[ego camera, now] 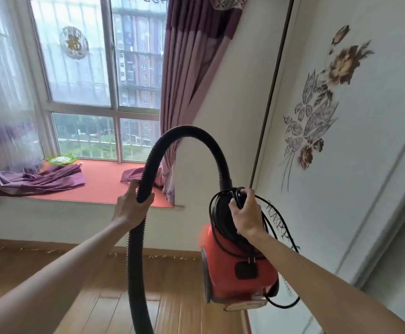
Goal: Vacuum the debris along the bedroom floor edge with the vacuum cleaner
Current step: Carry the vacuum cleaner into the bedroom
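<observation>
A red canister vacuum cleaner point(240, 268) hangs in the air, off the wooden floor point(100, 285). My right hand point(245, 215) is closed around its black top handle, together with loops of the black power cord point(276, 227). The black ribbed hose point(189, 133) arches up from the canister, curves over and drops out of view at the bottom. My left hand point(131, 206) grips the hose partway along it. Pale bits of debris point(163, 257) lie scattered along the floor edge by the baseboard under the window seat. No nozzle end is in view.
A red window seat point(105, 182) juts out ahead, with purple cloth point(40, 179) and a green dish point(61, 159) on it. A purple curtain point(187, 75) hangs at its right. White wardrobe doors point(353, 165) with flower prints stand close on the right.
</observation>
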### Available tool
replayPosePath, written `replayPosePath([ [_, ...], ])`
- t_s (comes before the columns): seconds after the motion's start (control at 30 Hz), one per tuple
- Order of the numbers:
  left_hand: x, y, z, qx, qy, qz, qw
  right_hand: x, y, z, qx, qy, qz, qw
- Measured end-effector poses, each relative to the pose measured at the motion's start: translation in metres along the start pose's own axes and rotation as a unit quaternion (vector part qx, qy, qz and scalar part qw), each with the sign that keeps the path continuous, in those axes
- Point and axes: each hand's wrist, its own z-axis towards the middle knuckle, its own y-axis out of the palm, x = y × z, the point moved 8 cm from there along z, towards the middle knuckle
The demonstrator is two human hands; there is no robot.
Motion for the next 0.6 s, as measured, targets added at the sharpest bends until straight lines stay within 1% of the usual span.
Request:
replayPosePath([
  [0.1,-0.007,0.012,0.035,-0.003,-0.001,0.0,1.0,0.0,0.015,0.034,0.001,0.004,0.007,1.0],
  [0.2,-0.015,0.02,0.064,0.005,0.0,-0.004,1.0,-0.002,0.03,0.064,-0.002,-0.009,0.006,1.0],
  [0.47,-0.049,0.032,0.136,0.028,-0.03,0.026,0.999,0.007,0.092,0.151,-0.032,-0.024,0.008,0.999],
  [0.6,-0.075,0.036,0.177,0.052,-0.078,0.045,0.995,0.002,0.141,0.204,-0.068,-0.051,0.021,0.996],
])
